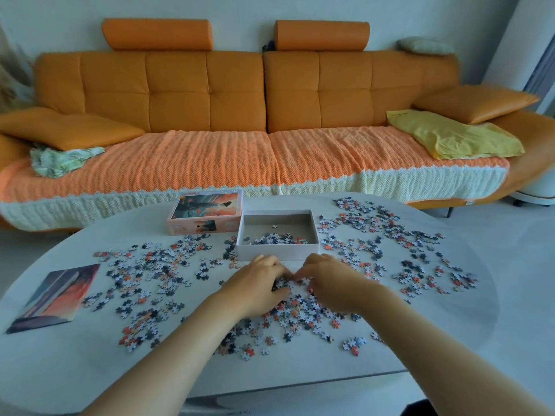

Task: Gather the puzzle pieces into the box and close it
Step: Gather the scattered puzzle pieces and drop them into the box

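Cardboard first: the open white box (288,252) sits toward the far edge of the table (60,370), at its middle. A thin layer of puzzle pieces (288,307) lies against its near wall, and many more are scattered across the table on both sides and in front.

From my remote seat I see both forearms reaching in from the near edge, and the hands meet just in front of the box. The left hand (258,283) lies knuckles up, its fingers curled inward over a small mound of pieces. The right hand (333,283) mirrors it, fingers bent and cupped round the same mound, fingertips nearly touching the left's. Both hands hold pieces, low against the tabletop.

The lid (207,211) lies picture side up just left of the box, nearer the far edge. Its side carries small print, but I cannot read it. A printed picture sheet (57,295) lies by the left edge.
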